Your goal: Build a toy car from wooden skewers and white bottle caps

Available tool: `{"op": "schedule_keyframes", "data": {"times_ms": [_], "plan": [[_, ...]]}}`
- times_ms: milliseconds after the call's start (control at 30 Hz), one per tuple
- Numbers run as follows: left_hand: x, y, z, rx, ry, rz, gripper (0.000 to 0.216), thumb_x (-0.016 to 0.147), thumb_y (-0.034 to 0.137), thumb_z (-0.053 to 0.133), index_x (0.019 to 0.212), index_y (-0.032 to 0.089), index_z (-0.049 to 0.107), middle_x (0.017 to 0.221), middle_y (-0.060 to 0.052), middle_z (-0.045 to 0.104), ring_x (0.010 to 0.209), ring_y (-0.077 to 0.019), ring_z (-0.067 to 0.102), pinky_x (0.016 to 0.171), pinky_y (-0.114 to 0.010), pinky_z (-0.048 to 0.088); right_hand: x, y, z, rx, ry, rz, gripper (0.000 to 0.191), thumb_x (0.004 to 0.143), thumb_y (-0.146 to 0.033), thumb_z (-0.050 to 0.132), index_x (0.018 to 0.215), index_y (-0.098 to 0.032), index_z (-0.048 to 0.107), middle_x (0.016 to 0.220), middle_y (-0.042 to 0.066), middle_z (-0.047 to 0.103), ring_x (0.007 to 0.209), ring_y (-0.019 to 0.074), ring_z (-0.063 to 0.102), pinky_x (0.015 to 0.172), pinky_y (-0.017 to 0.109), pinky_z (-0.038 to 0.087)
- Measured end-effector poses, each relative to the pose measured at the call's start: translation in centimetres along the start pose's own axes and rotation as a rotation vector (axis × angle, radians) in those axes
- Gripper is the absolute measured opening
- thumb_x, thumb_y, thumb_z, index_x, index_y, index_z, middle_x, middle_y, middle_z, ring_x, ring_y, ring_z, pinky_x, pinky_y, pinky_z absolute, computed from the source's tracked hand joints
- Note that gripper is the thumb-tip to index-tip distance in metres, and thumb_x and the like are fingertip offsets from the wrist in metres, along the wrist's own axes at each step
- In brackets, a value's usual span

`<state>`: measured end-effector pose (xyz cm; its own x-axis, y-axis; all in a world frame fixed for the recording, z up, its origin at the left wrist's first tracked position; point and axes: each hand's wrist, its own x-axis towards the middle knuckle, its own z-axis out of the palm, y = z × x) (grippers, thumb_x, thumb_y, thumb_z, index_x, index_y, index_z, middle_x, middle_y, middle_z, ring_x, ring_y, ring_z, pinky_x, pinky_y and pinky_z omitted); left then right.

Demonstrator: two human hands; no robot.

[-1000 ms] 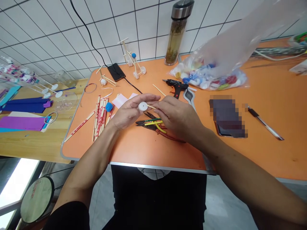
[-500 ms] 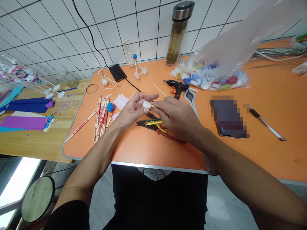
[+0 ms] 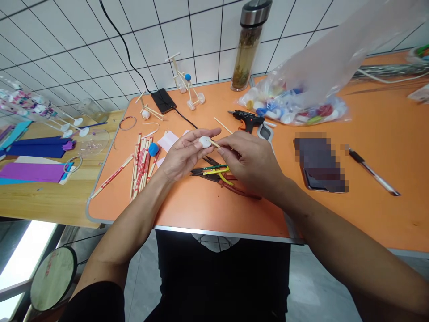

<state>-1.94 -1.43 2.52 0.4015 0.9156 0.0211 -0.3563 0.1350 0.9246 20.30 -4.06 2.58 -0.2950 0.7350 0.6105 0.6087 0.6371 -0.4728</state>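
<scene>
Hands meet at a white cap and a thin stick

Held above the middle of the orange tabletop (image 3: 208, 210), the small white round plastic cap (image 3: 203, 141) is pinched between the thumb and fingertips of the left hand (image 3: 182, 155). Just to its right, a thin pale wooden stick (image 3: 215, 144) touches the cap's side and runs into the fingertips of the right hand (image 3: 250, 163). Whether the stick enters the cap cannot be told.

The cap looks smooth and disc-like. Only a short piece of the stick shows between the two hands.

The left hand is turned partly palm-up, with its index finger stretched out over the cap. The right hand shows its back, its fingers drawn in narrowly on the stick. Both forearms come in from the near edge.

Under the hands lie cutters with yellow and red handles (image 3: 219, 175). To the left lie paper-wrapped chopsticks (image 3: 140, 163), and a black glue gun (image 3: 248, 120) lies on the far side.
</scene>
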Motion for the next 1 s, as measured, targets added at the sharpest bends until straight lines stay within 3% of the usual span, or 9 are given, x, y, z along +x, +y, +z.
{"op": "schedule_keyframes", "data": {"times_ms": [200,400,533,1000], "plan": [[0.1,-0.1,0.2,-0.054,0.018,0.003,0.042,0.088,0.034,0.098,0.125,0.022,0.084,0.155,-0.013,0.079,0.146,-0.0292,0.075,0.122,-0.035,0.063,-0.2,0.1,0.1,-0.104,0.04,-0.009,0.019,0.111,-0.022,0.061,0.109,-0.022,0.08,0.1,0.011,0.08,0.094,0.027,0.073,0.082,0.039,0.052],[0.4,-0.4,0.1,-0.068,0.077,-0.025,0.039,0.09,0.033,0.096,0.123,0.019,0.084,0.152,-0.015,0.08,0.15,-0.0298,0.073,0.123,-0.034,0.062,-0.4,0.3,0.3,-0.2,-0.011,0.001,0.026,0.114,-0.027,0.058,0.106,-0.022,0.082,0.098,0.011,0.075,0.091,0.027,0.068,0.074,0.038,0.046],[0.5,-0.7,0.1,-0.057,0.08,0.001,0.038,0.09,0.033,0.096,0.125,0.021,0.086,0.146,-0.013,0.084,0.151,-0.0287,0.073,0.122,-0.032,0.063,-0.4,0.4,0.5,-0.205,-0.035,0.008,0.029,0.115,-0.026,0.056,0.116,-0.022,0.085,0.097,0.011,0.073,0.09,0.0265,0.067,0.073,0.037,0.044],[0.5,-1.2,0.4,-0.033,0.131,0.02,0.042,0.087,0.04,0.101,0.119,0.02,0.082,0.145,-0.013,0.084,0.148,-0.0297,0.075,0.125,-0.037,0.061,-0.6,0.5,1.0,-0.248,-0.04,0.018,0.031,0.116,-0.027,0.053,0.114,-0.021,0.084,0.097,0.011,0.074,0.089,0.026,0.067,0.072,0.038,0.045]]}}
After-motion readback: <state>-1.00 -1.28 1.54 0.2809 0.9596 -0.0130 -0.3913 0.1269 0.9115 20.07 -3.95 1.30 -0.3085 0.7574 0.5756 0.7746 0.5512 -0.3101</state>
